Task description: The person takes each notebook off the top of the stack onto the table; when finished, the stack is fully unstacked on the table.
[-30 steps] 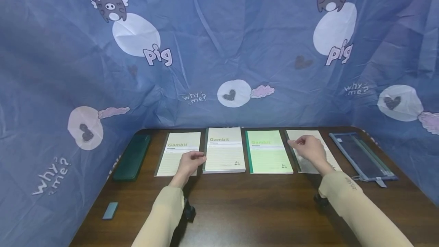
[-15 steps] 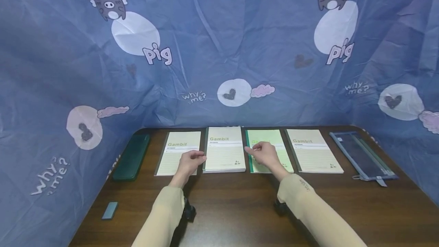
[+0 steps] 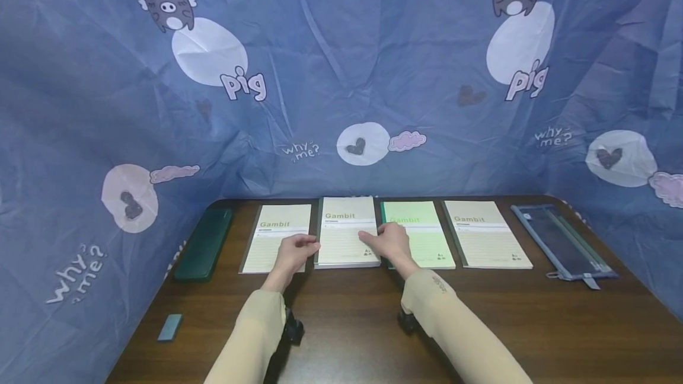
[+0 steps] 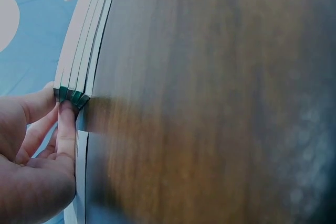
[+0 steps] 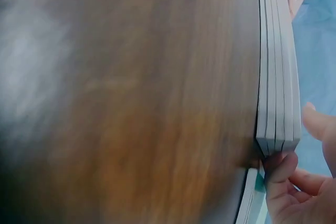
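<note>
A stack of several cream notebooks (image 3: 344,233) lies between my hands in the head view. At the stack's left edge is my left hand (image 3: 290,256); in the left wrist view its thumb is at the top corner of the notebooks (image 4: 86,35) and a finger touches their dark spines. My right hand (image 3: 392,246) is at the right edge, over part of a green notebook (image 3: 424,248). In the right wrist view its curled fingers (image 5: 283,169) touch the page edges of the notebooks (image 5: 275,66), and the thumb is raised apart from the top cover.
Single cream notebooks lie left (image 3: 267,248) and right (image 3: 488,239) of the middle pair. A dark green case (image 3: 204,245) and a small blue-grey block (image 3: 170,328) are on the left of the wooden table (image 3: 347,330). A blue mesh pouch (image 3: 562,242) lies far right.
My right hand has moved left from the rightmost cream notebook, across the green one, to the stack's right edge. The left hand has stayed at the stack's left edge. The notebooks have not moved.
</note>
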Demonstrator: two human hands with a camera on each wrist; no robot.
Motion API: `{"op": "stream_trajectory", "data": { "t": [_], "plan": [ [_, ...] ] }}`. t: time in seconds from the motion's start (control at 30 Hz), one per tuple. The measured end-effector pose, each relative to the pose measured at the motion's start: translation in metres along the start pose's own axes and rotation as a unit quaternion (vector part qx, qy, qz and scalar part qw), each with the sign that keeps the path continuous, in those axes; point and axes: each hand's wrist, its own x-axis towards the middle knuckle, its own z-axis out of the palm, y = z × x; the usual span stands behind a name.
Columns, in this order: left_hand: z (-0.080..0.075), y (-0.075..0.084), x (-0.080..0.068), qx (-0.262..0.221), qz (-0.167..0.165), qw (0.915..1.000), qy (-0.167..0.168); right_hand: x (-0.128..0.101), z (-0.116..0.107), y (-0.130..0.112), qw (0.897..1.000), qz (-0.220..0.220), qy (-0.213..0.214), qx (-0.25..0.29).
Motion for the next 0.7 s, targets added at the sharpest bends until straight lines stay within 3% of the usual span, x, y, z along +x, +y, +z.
{"op": "stream_trajectory", "data": {
  "t": [0.17,0.7],
  "plan": [
    [-0.0004,-0.0006,0.0,0.001,0.004,1.0,-0.003,0.005,0.0044,-0.002,1.0,0.018,-0.013,-0.012],
    [-0.0011,0.0006,-0.0002,0.005,0.004,1.0,-0.002,0.0039,-0.003,-0.0005,1.0,0.03,0.005,-0.001]
  ]
}}
